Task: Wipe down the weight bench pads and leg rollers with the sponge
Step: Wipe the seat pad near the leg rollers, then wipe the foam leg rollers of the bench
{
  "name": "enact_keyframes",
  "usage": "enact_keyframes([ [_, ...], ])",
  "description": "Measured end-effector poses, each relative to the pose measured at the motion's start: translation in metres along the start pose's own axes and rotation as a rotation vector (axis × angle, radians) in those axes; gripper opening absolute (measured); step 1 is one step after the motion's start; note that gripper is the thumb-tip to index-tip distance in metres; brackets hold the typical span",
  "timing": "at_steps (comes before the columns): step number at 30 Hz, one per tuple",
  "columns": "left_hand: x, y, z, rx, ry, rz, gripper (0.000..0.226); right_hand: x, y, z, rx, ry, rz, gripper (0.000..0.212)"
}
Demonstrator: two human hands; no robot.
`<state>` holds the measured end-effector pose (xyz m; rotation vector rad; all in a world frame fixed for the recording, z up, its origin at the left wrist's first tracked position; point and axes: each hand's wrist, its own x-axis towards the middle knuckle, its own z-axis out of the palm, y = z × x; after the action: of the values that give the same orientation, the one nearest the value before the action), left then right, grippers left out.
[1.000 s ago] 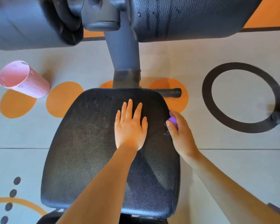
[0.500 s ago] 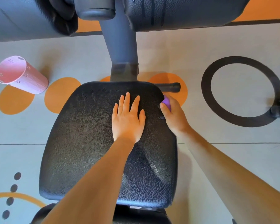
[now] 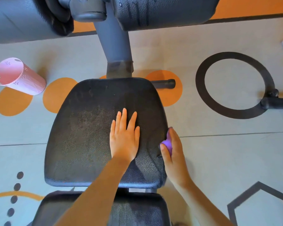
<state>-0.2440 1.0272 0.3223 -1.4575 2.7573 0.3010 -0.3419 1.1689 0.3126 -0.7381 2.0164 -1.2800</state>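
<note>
A black textured seat pad of the weight bench fills the middle of the view. My left hand lies flat on its right half, fingers spread. My right hand presses a purple sponge against the pad's right side edge; most of the sponge is hidden by the fingers. Two dark leg rollers hang at the top on either side of a grey post. A second black pad shows at the bottom under my forearm.
A pink perforated cup lies on its side on the floor at the left. A black foot bar sticks out right of the seat. Another black frame foot sits at the far right. The floor mat has orange dots and a black ring.
My right hand with the sponge slid forward along the pad's right edge, then back toward me. The left hand stayed flat on the pad. The view shifted, showing the second pad below.
</note>
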Motion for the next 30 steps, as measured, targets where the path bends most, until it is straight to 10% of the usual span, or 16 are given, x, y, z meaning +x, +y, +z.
enact_keyframes([
  [19,-0.015,0.006,-0.002,0.010,-0.034,-0.059,0.050,-0.063,-0.007,0.019,-0.049,0.175,0.133,0.054],
  [30,-0.021,0.050,-0.118,-0.054,-0.070,-0.194,0.054,-0.023,-0.117,-0.070,-0.077,0.110,-0.010,0.056],
])
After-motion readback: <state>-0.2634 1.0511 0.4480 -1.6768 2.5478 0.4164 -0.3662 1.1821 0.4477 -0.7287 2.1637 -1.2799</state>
